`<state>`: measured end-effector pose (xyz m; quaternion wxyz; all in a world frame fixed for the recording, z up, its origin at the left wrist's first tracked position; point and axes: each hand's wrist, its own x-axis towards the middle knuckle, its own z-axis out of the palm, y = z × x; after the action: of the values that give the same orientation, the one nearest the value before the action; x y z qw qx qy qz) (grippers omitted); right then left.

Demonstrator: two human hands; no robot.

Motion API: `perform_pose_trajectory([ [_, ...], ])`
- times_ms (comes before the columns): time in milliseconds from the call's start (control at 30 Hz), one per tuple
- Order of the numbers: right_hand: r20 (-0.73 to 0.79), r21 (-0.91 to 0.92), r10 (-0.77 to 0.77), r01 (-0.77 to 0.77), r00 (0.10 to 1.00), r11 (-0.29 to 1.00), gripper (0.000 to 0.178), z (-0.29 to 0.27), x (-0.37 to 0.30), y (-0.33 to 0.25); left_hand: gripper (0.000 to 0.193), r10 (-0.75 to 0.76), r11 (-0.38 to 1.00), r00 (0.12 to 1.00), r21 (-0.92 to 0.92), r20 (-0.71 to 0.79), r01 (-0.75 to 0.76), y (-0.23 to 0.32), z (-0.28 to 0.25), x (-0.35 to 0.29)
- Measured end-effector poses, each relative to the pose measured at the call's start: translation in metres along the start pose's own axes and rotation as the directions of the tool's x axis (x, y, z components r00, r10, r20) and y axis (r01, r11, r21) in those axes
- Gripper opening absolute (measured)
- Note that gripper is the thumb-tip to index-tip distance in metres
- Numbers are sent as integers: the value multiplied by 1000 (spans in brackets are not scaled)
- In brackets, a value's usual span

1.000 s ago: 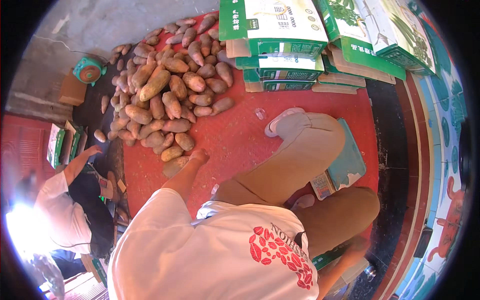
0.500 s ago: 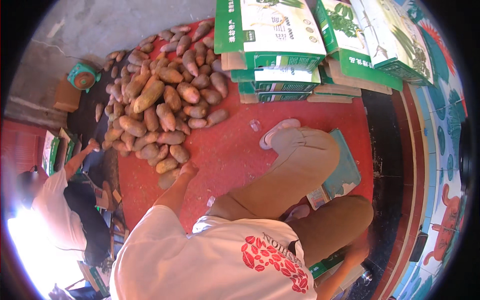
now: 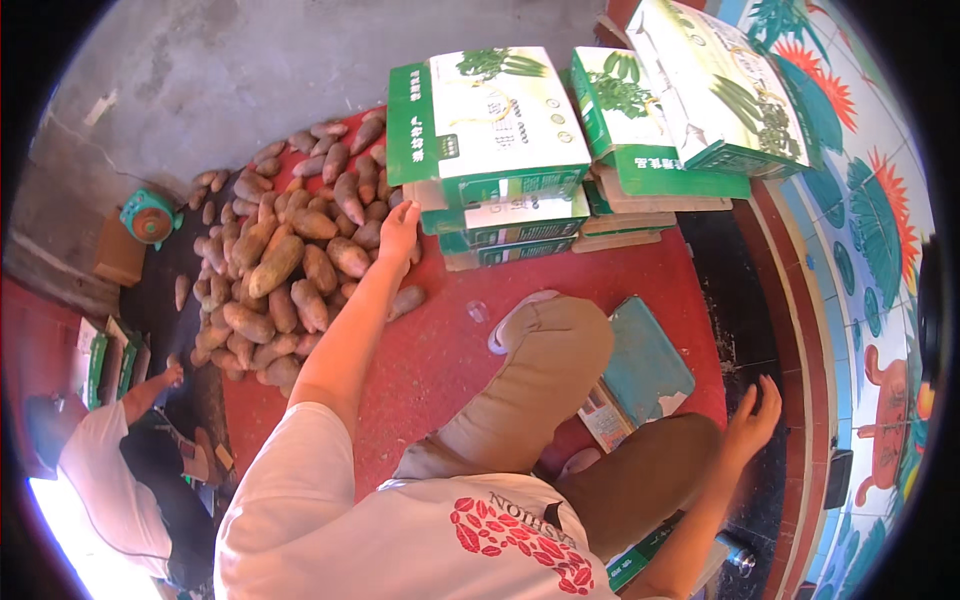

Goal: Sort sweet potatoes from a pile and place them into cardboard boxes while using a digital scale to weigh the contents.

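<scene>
Two hands [image 3: 400,230] [image 3: 753,412], three upper boxes [image 3: 505,110], heaped tubers [image 3: 277,265]

Tuber heap [image 3: 268,270] partly behind left forearm [image 3: 348,340]; left hand [image 3: 399,232] at carton stack [image 3: 515,187], contact unclear; teal scale [image 3: 650,355] partly hidden by legs [image 3: 555,355]; co-worker's hand [image 3: 174,375] too small to read; shirt [image 3: 400,545] cut by lower edge.
</scene>
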<state>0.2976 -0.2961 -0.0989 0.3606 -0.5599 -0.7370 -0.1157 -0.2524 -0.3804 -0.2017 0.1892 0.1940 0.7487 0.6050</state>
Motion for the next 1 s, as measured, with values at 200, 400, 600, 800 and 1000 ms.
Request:
perform_pose_trajectory([
  [200, 27, 174, -63, 58, 998, 983, 19, 33, 21, -20, 64, -196, 967, 970, -138, 144, 216, 27, 38, 35],
  [400, 73, 190, -54, 40, 996, 981, 16, 43, 12, -27, 65, -355, 907, 925, -192, 134, 375, 14, 54, 64],
  [600, 114, 230, 30, -56, 993, 972, 15, 35, 11, -22, 58, -350, 902, 934, -244, 67, 356, 16, 66, 69],
  [800, 125, 258, 78, -109, 989, 960, 14, 27, 9, -17, 48, -352, 858, 933, -371, 76, 354, 23, 77, 59],
  [1000, 128, 281, 81, -115, 988, 953, 13, 30, 8, -15, 39, -136, 727, 986, -666, 97, 166, 34, 60, 72],
])
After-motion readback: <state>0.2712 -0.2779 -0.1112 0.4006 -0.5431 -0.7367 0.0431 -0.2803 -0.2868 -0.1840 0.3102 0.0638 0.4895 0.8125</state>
